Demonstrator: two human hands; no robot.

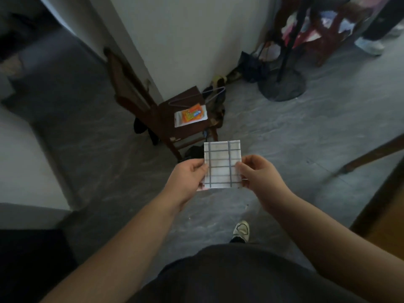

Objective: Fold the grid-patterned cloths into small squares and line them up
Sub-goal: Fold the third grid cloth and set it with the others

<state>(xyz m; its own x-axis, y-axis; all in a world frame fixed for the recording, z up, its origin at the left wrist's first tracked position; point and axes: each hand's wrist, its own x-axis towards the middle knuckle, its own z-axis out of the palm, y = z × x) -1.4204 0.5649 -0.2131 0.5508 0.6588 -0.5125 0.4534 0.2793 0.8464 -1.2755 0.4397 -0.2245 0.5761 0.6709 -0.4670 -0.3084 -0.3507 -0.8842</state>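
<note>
A white cloth with a dark grid pattern (pixel 222 159), folded into a small square, is held up in the air in front of me above the floor. My left hand (pixel 189 174) pinches its left edge between thumb and fingers. My right hand (pixel 254 171) pinches its right edge the same way. The cloth's lower corners sit between my fingers; a pinkish bit shows under its lower left corner.
A dark wooden chair (pixel 175 119) stands ahead against a white wall corner, with an orange-and-white packet (pixel 191 114) and a wire hanger (pixel 196 96) on its seat. A black stand base (pixel 282 86) is at the back right. A wooden table edge (pixel 376 206) runs along the right.
</note>
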